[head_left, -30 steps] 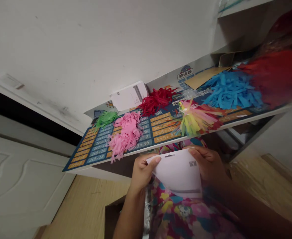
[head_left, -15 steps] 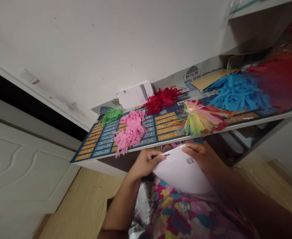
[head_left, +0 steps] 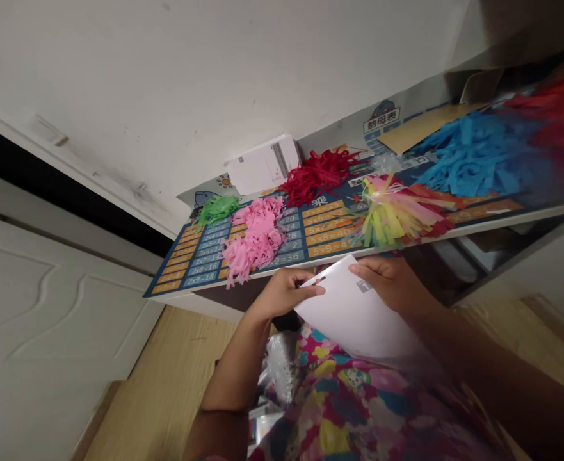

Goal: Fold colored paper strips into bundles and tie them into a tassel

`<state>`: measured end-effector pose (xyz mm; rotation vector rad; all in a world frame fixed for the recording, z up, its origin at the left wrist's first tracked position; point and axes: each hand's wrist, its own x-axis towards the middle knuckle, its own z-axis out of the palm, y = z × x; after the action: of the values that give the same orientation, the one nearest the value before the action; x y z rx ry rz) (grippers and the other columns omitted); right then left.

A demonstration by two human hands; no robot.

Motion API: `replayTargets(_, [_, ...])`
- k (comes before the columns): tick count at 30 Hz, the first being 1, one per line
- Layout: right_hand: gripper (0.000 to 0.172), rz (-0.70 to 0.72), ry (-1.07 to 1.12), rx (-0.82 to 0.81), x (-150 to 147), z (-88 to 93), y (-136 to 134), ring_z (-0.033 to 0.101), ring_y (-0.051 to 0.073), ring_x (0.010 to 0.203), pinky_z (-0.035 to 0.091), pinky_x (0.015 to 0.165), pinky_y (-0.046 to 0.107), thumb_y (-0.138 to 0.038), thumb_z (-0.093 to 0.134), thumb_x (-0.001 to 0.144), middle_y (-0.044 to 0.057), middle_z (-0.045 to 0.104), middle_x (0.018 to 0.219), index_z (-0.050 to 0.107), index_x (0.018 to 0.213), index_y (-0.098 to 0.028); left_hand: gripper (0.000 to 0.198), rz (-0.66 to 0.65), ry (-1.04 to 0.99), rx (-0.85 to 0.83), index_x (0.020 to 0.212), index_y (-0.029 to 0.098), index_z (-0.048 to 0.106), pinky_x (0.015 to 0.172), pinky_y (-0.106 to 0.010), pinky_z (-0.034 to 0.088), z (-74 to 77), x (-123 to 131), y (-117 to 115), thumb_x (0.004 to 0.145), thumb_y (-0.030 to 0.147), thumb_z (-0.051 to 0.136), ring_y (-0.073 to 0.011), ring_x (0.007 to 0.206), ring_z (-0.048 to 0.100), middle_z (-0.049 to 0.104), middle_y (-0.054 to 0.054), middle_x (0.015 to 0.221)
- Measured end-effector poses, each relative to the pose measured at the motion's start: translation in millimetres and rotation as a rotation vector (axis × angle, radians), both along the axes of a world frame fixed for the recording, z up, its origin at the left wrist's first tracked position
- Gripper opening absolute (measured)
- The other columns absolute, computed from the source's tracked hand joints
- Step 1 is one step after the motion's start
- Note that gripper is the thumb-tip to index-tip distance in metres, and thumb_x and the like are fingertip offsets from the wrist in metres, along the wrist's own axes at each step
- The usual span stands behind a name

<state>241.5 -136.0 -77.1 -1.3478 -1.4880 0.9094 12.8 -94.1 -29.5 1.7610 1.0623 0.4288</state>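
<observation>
Over my lap I hold a white card (head_left: 353, 314) with a dark slot near its upper left edge and a small grey mark near its top. My left hand (head_left: 286, 293) pinches the card's left corner, thumb on top beside the slot. At the upper right edge my right hand (head_left: 387, 278) grips the card with its thumb across the face, fingers behind. Just beyond on the shelf lie a pink fringed paper bundle (head_left: 257, 240), a multicoloured fringed bundle (head_left: 392, 214) and a red fringed bundle (head_left: 317, 176).
A stack of white cards (head_left: 260, 169) leans against the wall. A green bundle (head_left: 217, 210), a blue bundle (head_left: 478, 157) and a brown envelope (head_left: 426, 128) lie on the shelf with its times-table mat (head_left: 200, 280). Clear plastic packs (head_left: 279, 368) are below by my left forearm.
The view has shifted slightly, so the shelf's things appear a little higher. Both hands keep hold of the white card, now tilted slightly more, with its slot showing more.
</observation>
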Motion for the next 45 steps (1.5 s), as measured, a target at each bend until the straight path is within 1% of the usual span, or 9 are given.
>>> replayTargets(13, [0.045,0.07,-0.068,0.06,-7.1,10.0,7.4,0.039,0.012,0.053,0.029,0.052,0.026,-0.053,0.049,0.084,-0.003,0.041,0.052,0.043,0.054,-0.021,0.04,-0.027,0.05,0.013,0.068,0.011,0.066,0.05,-0.02,0.026,-9.8,-8.3,5.3,0.078,0.049,0.071,-0.0082,0.055,0.038,0.047,0.003,0.061])
replayTargets(16, [0.044,0.149,-0.084,0.049,-4.5,6.5,6.3,0.04,0.013,0.054,0.028,0.053,0.026,-0.053,0.048,0.086,-0.003,0.042,0.054,0.044,0.056,-0.021,0.038,0.0,0.051,0.092,0.064,0.012,0.063,0.05,-0.021,0.026,-9.4,-7.1,0.2,0.079,0.046,0.07,-0.0084,0.056,0.037,0.046,0.003,0.061])
replayTargets(19, [0.044,0.104,-0.111,0.104,-4.5,3.9,3.0,0.039,0.012,0.054,0.026,0.053,0.026,-0.052,0.047,0.087,-0.004,0.041,0.053,0.042,0.056,-0.021,0.037,0.005,0.067,0.179,0.061,0.012,0.062,0.052,-0.021,0.026,-9.7,-7.1,-4.2,0.081,0.042,0.07,-0.0088,0.057,0.037,0.045,0.003,0.061])
replayTargets(25, [0.045,0.09,-0.142,0.118,-8.5,5.0,-2.2,0.041,0.012,0.052,0.025,0.053,0.027,-0.052,0.046,0.088,-0.003,0.042,0.051,0.043,0.055,-0.021,0.049,-0.118,0.05,0.125,0.065,0.012,0.061,0.052,-0.021,0.027,-5.0,-10.0,-6.9,0.091,0.053,0.056,-0.0094,0.057,0.036,0.044,0.002,0.062])
replayTargets(30, [0.044,0.131,-0.152,0.111,-8.5,8.5,-3.8,0.041,0.012,0.052,0.025,0.052,0.027,-0.05,0.045,0.088,-0.003,0.042,0.051,0.044,0.055,-0.021,0.055,-0.127,0.062,0.308,0.054,0.015,0.047,0.051,-0.022,0.024,-9.9,-7.5,-9.7,0.096,0.05,0.05,-0.008,0.054,0.031,0.035,0.003,0.057])
replayTargets(35, [0.043,0.126,-0.168,0.147,-7.6,11.2,-8.6,0.04,0.012,0.051,0.024,0.053,0.027,-0.049,0.042,0.089,-0.003,0.043,0.05,0.041,0.057,-0.021,0.043,-0.1,0.082,0.628,0.065,0.014,0.063,0.059,-0.023,0.035,-17.5,-5.9,-13.1,0.099,0.038,0.05,-0.0104,0.058,0.047,0.054,0.0,0.062])
replayTargets(40, [0.045,0.102,-0.154,0.142,-8.9,10.7,-9.9,0.041,0.012,0.051,0.025,0.053,0.027,-0.049,0.044,0.09,-0.003,0.043,0.05,0.044,0.055,-0.02,0.046,-0.12,0.085,0.482,0.063,0.013,0.066,0.052,-0.021,0.034,-14.4,-7.2,-11.9,0.095,0.045,0.057,-0.0093,0.053,0.045,0.054,0.001,0.057])
replayTargets(43, [0.042,0.189,-0.09,0.084,-3.2,12.8,-8.4,0.045,0.013,0.055,0.029,0.053,0.025,-0.049,0.049,0.086,-0.002,0.049,0.054,0.055,0.058,-0.019,0.043,-0.109,0.037,0.569,0.062,0.013,0.067,0.052,-0.02,0.036,-12.4,-9.4,-12.2,0.095,0.04,0.059,-0.0089,0.052,0.048,0.056,0.001,0.056])
replayTargets(45, [0.034,0.3,-0.053,0.021,4.1,14.5,-9.2,0.053,0.015,0.063,0.035,0.056,0.023,-0.048,0.056,0.083,-0.002,0.062,0.065,0.07,0.075,-0.018,0.036,-0.105,-0.047,0.673,0.067,0.014,0.07,0.055,-0.021,0.042,-11.2,-11.8,-13.6,0.095,0.034,0.06,-0.0102,0.055,0.055,0.063,-0.001,0.06])
